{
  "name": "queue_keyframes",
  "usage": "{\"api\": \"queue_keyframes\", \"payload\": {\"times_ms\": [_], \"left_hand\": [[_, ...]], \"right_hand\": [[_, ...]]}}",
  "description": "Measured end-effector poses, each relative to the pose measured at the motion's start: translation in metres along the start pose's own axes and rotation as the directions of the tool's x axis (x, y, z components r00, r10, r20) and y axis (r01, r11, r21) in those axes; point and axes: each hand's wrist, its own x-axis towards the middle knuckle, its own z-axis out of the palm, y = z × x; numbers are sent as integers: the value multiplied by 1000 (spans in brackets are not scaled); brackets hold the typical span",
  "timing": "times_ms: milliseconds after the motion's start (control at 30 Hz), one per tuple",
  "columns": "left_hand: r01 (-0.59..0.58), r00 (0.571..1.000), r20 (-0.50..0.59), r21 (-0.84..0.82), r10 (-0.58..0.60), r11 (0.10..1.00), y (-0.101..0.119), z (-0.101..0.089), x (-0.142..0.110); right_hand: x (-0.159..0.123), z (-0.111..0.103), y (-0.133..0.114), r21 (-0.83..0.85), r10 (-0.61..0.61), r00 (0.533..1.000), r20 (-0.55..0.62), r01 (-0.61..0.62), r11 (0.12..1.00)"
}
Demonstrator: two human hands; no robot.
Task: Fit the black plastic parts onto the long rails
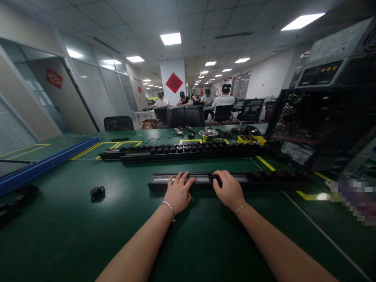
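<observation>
A long metal rail in a black frame lies across the green table in front of me. My left hand rests on the rail's left part with its fingers spread flat. My right hand is closed in a pinch on a small black part sitting on the rail. Further right, more black parts stand in a row on the same rail.
Two longer rails loaded with several black parts lie behind. A loose black clip sits at left, a blue bar beyond it. An open computer case stands at right, a metal bowl behind. Seated people work far back.
</observation>
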Motion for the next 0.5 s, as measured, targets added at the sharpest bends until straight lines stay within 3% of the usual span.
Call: {"api": "queue_keyframes", "payload": {"times_ms": [333, 500], "left_hand": [[-128, 990, 58, 13, 127, 992, 26, 0, 5], [-103, 991, 92, 57, 98, 993, 35, -1, 9]], "right_hand": [[1, 1, -2, 34, 0, 1000, 15, -1, 999], [1, 4, -4, 72, -24, 999, 24, 22, 997]]}}
